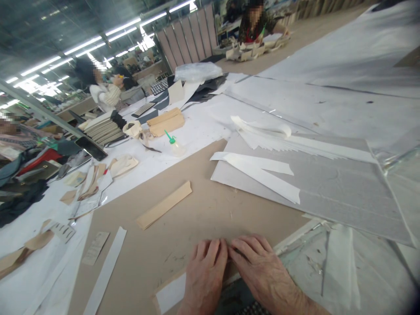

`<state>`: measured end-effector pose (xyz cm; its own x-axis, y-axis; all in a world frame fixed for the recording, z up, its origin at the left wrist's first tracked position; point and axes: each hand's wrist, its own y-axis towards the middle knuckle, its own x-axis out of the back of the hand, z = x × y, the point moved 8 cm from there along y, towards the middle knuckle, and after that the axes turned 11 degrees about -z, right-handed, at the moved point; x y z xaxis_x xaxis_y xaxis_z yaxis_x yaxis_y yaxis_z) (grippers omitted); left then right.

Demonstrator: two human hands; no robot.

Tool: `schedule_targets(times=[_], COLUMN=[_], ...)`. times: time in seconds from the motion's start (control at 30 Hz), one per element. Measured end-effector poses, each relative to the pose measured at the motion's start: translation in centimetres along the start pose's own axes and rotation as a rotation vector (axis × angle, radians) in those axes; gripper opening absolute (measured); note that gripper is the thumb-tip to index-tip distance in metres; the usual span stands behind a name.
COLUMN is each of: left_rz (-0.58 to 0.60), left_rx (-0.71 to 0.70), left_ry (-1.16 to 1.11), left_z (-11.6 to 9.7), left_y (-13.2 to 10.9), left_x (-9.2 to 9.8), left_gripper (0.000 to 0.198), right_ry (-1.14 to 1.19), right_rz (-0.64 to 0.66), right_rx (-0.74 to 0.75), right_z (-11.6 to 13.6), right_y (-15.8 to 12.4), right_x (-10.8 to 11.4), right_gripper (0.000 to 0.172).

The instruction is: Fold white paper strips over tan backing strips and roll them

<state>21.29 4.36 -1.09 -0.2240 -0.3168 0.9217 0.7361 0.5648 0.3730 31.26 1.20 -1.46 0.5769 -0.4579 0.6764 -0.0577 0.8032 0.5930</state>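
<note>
At the near edge of the brown board, my left hand (206,274) lies over a tan strip (159,290) with a white strip (171,294) on it. My right hand (262,269) meets it from the right, fingertips almost touching those of the left. Both hands have their fingers bent and pressed together on the work, whose right end is hidden under them. Farther off on the board lies another tan strip (165,204), flat and by itself. A long narrow white strip (106,269) and a small beige card (96,248) lie to the left.
On the right, a grey sheet (334,188) carries loose white strips (262,173) and a fanned stack of white strips (295,142). A green-tipped bottle (176,146), folded tan pieces (166,122) and a phone (91,148) are beyond. Several people work farther back.
</note>
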Motion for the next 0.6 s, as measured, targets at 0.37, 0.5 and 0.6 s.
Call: schedule_targets(times=[0.37,0.5,0.6], left_rz=[-0.05,-0.168,-0.245], left_rx=[0.015,0.093,0.159], left_ry=[-0.049,-0.204,-0.274], left_z=[0.0,0.3,0.5], left_y=[-0.7,-1.1,-1.1], left_x=[-0.1,0.5,1.1], left_gripper=[0.038,0.037,0.034], right_ry=[0.175,0.138,0.088], right_rz=[-0.029,-0.012,0.006], right_rx=[-0.131,-0.041,0.069], right_z=[-0.8,0.2,1.2], right_y=[1.5,1.7,1.6], right_x=[1.6,0.8,0.1], right_gripper=[0.031,0.043,0.045])
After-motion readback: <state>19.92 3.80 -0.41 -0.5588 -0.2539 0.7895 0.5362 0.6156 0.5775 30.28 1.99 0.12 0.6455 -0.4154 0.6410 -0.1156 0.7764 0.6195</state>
